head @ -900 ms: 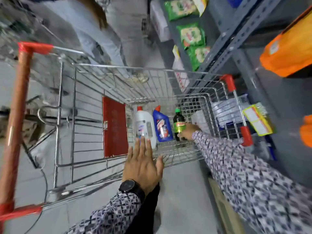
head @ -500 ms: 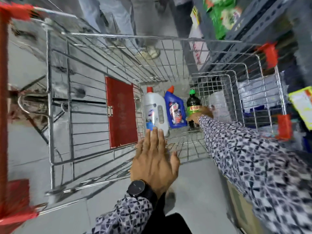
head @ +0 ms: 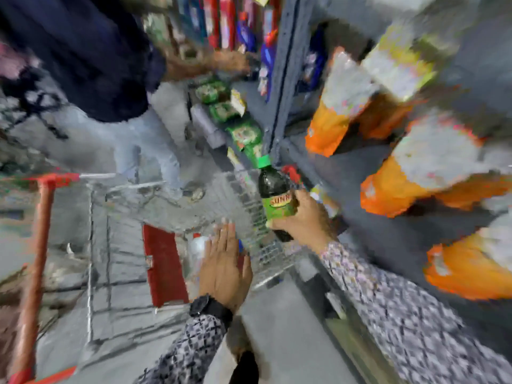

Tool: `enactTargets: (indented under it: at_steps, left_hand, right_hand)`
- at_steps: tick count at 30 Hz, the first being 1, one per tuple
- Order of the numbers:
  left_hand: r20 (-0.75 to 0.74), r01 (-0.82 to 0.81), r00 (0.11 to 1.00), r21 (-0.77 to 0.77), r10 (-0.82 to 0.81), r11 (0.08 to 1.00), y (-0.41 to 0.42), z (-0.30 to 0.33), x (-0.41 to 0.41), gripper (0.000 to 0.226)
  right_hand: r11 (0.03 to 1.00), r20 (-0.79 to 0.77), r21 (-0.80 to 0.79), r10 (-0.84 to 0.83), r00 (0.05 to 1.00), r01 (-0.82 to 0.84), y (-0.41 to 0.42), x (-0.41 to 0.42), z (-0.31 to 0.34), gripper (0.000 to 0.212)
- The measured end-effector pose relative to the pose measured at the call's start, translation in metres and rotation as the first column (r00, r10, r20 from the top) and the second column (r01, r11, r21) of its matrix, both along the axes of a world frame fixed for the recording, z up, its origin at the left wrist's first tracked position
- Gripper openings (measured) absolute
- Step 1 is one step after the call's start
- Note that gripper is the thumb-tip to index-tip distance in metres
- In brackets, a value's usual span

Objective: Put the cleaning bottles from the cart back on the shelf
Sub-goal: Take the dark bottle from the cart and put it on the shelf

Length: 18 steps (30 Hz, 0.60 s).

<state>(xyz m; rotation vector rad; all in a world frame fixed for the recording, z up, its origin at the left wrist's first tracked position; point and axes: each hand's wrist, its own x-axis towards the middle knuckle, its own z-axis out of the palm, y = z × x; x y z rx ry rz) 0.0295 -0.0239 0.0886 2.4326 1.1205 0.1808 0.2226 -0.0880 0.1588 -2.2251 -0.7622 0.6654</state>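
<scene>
One dark bottle (head: 277, 198) with a green cap and a green label was clear of the wire cart (head: 116, 245), held upright above the cart's right side in the right hand (head: 303, 221), whose fingers wrapped around the lower part of the label and the base. It stood in the air between the cart and the grey metal shelf (head: 282, 87) on the right, touching neither. The left hand (head: 223, 270) was empty, spread flat with the fingers together and pointing forward, hovering over the near end of the cart; a black watch (head: 207, 307) sat on its wrist, and both arms wore sleeves with a small dark-and-white pattern. Just past the left hand's fingers, inside the cart, a white bottle (head: 198, 246) with a red cap showed partly, and a sliver of something blue showed beside it, too hidden and blurred to identify. A red panel (head: 163, 266) stood in the cart to the left of the white bottle. Orange and white bags (head: 432, 173) lay on the shelf, with green packets (head: 243, 134) on a lower level further along. Another person in a dark top and pale trousers (head: 97, 65) stood beyond the cart. Heavy blur smeared most of the view.
</scene>
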Motion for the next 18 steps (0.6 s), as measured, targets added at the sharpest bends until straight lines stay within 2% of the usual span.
enactTargets:
  at_steps: [3, 5, 6, 9, 11, 12, 14, 15, 18]
  left_hand:
    - [0.313, 0.064, 0.944, 0.139, -0.105, 0.988, -0.022, 0.076, 0.047, 0.064]
    - [0.495, 0.134, 0.835, 0.238, -0.239, 0.962, -0.047, 0.133, 0.087, 0.061]
    - [0.554, 0.161, 0.777, 0.282, -0.297, 0.946, -0.059, 0.159, 0.105, 0.06]
    - [0.653, 0.286, 0.558, 0.429, -0.513, 0.857, -0.119, 0.241, 0.161, 0.058]
    - [0.606, 0.456, 0.447, 0.478, -0.658, 0.751, -0.165, 0.283, 0.198, 0.063]
    - [0.541, 0.547, 0.418, 0.491, -0.729, 0.678, -0.187, 0.3, 0.216, 0.067]
    - [0.362, 0.695, 0.408, 0.472, -0.838, 0.542, -0.232, 0.324, 0.257, 0.068]
    - [0.246, 0.739, 0.431, 0.455, -0.868, 0.496, -0.249, 0.33, 0.276, 0.064]
    - [-0.066, 0.846, 0.42, 0.39, -0.905, 0.364, -0.286, 0.332, 0.318, 0.055]
  right_hand:
    - [0.973, 0.193, 0.202, -0.154, 0.969, 0.114, -0.071, 0.002, 0.093, 0.057]
    - [0.934, 0.313, 0.317, -0.268, 0.911, 0.165, -0.13, -0.003, 0.159, 0.058]
    - [0.911, 0.322, 0.371, -0.309, 0.895, 0.181, -0.156, -0.008, 0.186, 0.058]
    - [0.819, 0.378, 0.488, -0.509, 0.773, 0.301, -0.238, -0.012, 0.251, 0.056]
    - [0.751, 0.418, 0.547, -0.628, 0.656, 0.37, -0.288, -0.019, 0.278, 0.058]
    - [0.711, 0.432, 0.576, -0.683, 0.589, 0.402, -0.309, -0.023, 0.285, 0.063]
    - [0.63, 0.435, 0.618, -0.772, 0.463, 0.47, -0.346, -0.032, 0.291, 0.07]
    - [0.61, 0.451, 0.615, -0.792, 0.412, 0.5, -0.359, -0.034, 0.29, 0.07]
    - [0.519, 0.427, 0.621, -0.852, 0.302, 0.587, -0.389, -0.045, 0.28, 0.065]
